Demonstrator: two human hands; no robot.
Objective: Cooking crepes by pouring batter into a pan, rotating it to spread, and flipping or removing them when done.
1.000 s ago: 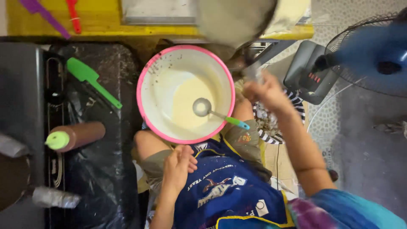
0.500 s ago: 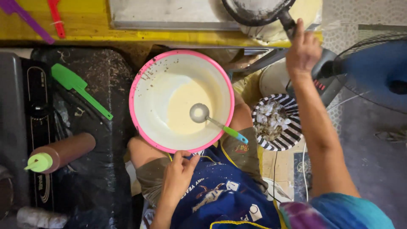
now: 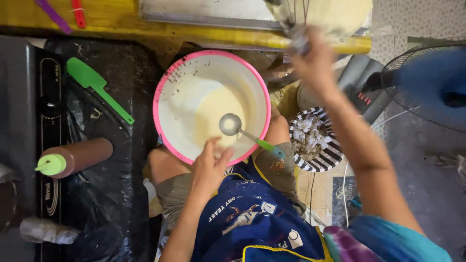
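Left hand (image 3: 208,170) fingers resting open on near rim of pink-rimmed white batter bowl (image 3: 165,87), blurred right hand (image 3: 315,63) grip closed around wire whisk handle (image 3: 300,41) far right, metal ladle with green handle (image 3: 242,132) inside bowl

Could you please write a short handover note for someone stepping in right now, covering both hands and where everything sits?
Left hand: resting on the near rim of the pink-rimmed bowl, steadying it on the lap; fingers open.
Right hand: raised at the yellow table edge, gripping a blurred wire utensil, probably a whisk.
Bowl holds pale batter; a ladle with a green handle end lies in it.
Striped bowl of scraps sits to the right.
Green spatula and brown squeeze bottle lie on the black plastic to the left.
Done: batter looks mixed. Left: cannot tell.
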